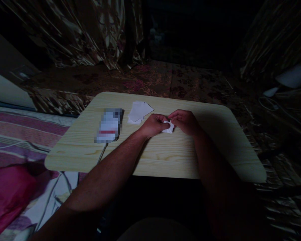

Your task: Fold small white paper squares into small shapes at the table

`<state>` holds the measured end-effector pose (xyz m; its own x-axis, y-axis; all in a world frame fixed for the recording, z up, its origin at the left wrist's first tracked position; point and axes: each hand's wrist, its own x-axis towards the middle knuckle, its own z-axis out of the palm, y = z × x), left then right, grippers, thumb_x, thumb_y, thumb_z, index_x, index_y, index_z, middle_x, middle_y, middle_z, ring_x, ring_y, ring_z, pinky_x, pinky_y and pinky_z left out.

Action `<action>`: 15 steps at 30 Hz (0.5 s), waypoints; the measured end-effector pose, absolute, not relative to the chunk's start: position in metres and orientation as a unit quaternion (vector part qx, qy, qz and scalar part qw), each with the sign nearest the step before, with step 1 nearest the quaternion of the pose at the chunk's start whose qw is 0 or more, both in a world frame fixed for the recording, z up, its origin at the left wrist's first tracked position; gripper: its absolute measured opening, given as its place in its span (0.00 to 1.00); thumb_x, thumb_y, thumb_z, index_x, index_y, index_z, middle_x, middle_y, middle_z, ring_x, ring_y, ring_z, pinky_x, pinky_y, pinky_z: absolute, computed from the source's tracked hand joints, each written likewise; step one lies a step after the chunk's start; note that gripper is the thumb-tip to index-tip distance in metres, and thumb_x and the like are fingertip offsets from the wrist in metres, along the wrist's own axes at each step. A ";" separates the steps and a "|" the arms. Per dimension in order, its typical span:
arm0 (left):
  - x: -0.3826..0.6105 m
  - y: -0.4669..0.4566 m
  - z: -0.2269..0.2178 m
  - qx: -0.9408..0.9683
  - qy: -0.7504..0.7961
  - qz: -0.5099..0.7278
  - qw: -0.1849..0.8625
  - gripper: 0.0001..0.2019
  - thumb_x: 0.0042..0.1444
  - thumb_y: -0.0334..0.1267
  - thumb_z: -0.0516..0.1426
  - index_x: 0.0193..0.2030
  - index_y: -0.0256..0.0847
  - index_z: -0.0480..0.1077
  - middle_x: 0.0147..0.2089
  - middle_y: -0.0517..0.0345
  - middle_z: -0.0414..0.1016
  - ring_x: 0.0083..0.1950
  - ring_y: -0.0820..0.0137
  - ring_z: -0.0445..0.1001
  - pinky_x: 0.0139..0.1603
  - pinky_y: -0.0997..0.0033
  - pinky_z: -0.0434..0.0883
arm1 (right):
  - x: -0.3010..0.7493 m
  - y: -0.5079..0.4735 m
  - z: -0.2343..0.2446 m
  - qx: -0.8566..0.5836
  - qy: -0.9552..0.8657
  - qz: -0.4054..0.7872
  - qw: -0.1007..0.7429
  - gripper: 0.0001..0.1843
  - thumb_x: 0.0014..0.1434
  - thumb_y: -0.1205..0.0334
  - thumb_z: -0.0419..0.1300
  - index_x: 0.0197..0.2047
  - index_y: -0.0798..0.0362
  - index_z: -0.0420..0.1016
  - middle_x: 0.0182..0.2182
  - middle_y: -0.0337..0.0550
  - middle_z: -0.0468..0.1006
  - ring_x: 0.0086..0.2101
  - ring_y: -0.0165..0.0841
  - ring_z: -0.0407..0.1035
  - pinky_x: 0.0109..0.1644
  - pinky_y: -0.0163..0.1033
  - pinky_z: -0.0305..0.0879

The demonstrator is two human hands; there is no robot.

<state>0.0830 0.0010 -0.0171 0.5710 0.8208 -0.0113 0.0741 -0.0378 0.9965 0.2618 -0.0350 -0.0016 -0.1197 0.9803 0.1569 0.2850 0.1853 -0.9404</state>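
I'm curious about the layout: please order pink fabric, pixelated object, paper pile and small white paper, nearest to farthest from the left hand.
In the head view:
1. Small white paper: in the left hand
2. Paper pile: ahead, slightly left
3. Pixelated object: farther left on the table
4. Pink fabric: off the table, lower left

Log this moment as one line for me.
left hand: holding small white paper | right hand: at same paper | tabletop: loose white papers, pixelated object with cable

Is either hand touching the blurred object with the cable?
No: the left hand and right hand are at the small white paper, while the blurred object lies apart to their left.
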 end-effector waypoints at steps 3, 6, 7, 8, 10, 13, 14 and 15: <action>0.083 0.000 -0.016 0.650 0.338 0.321 0.601 0.08 0.44 0.37 0.62 0.26 0.34 0.69 0.21 0.63 0.68 0.21 0.80 0.60 0.24 0.77 0.55 | 0.262 -0.035 0.000 -0.499 -0.632 0.394 0.443 0.12 0.47 0.65 0.62 0.38 0.55 0.77 0.26 0.40 0.79 0.26 0.31 0.72 0.30 0.35 0.67; 0.084 0.000 -0.016 0.650 0.333 0.329 0.599 0.08 0.44 0.37 0.62 0.26 0.35 0.69 0.22 0.63 0.68 0.22 0.80 0.61 0.24 0.77 0.56 | 0.262 -0.035 0.001 -0.497 -0.634 0.388 0.449 0.12 0.46 0.66 0.62 0.37 0.55 0.76 0.27 0.40 0.78 0.27 0.31 0.72 0.31 0.36 0.68; 0.084 0.000 -0.016 0.650 0.332 0.332 0.598 0.08 0.44 0.37 0.62 0.26 0.35 0.69 0.22 0.63 0.68 0.22 0.80 0.61 0.24 0.77 0.56 | 0.261 -0.035 0.000 -0.496 -0.634 0.386 0.450 0.12 0.45 0.66 0.62 0.37 0.55 0.76 0.27 0.40 0.78 0.27 0.31 0.72 0.31 0.36 0.68; 0.084 0.000 -0.017 0.650 0.330 0.333 0.598 0.08 0.44 0.37 0.63 0.26 0.35 0.69 0.22 0.63 0.68 0.22 0.80 0.61 0.24 0.77 0.56 | 0.261 -0.034 0.000 -0.495 -0.635 0.385 0.451 0.12 0.45 0.67 0.62 0.36 0.55 0.76 0.27 0.40 0.78 0.27 0.31 0.72 0.31 0.36 0.68; 0.084 0.000 -0.018 0.649 0.329 0.337 0.597 0.09 0.43 0.37 0.63 0.26 0.35 0.69 0.22 0.63 0.68 0.22 0.80 0.61 0.24 0.77 0.57 | 0.261 -0.034 -0.001 -0.492 -0.634 0.386 0.454 0.11 0.45 0.67 0.62 0.36 0.55 0.76 0.26 0.40 0.78 0.26 0.30 0.71 0.30 0.35 0.67; 0.085 0.001 -0.019 0.644 0.331 0.344 0.598 0.09 0.42 0.37 0.63 0.27 0.35 0.70 0.23 0.62 0.69 0.22 0.80 0.62 0.24 0.77 0.57 | 0.261 -0.034 -0.002 -0.494 -0.633 0.384 0.456 0.10 0.46 0.67 0.62 0.35 0.55 0.76 0.25 0.39 0.78 0.25 0.30 0.71 0.29 0.34 0.66; 0.085 0.001 -0.019 0.641 0.333 0.349 0.597 0.09 0.42 0.38 0.63 0.27 0.35 0.70 0.23 0.62 0.70 0.22 0.79 0.62 0.24 0.77 0.57 | 0.261 -0.034 -0.001 -0.497 -0.632 0.380 0.458 0.09 0.46 0.67 0.62 0.35 0.55 0.76 0.25 0.39 0.78 0.25 0.30 0.71 0.29 0.34 0.66; 0.085 0.001 -0.019 0.639 0.337 0.355 0.593 0.09 0.43 0.38 0.63 0.28 0.35 0.71 0.23 0.61 0.70 0.22 0.79 0.63 0.24 0.77 0.58 | 0.261 -0.034 -0.001 -0.501 -0.632 0.374 0.459 0.08 0.46 0.66 0.62 0.33 0.55 0.76 0.25 0.39 0.77 0.25 0.30 0.71 0.29 0.34 0.66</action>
<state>0.0846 0.0014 -0.0188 0.5216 0.8515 0.0538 0.0097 -0.0690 0.9976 0.2606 -0.0340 -0.0013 -0.0784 0.9755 0.2054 0.2899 0.2195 -0.9315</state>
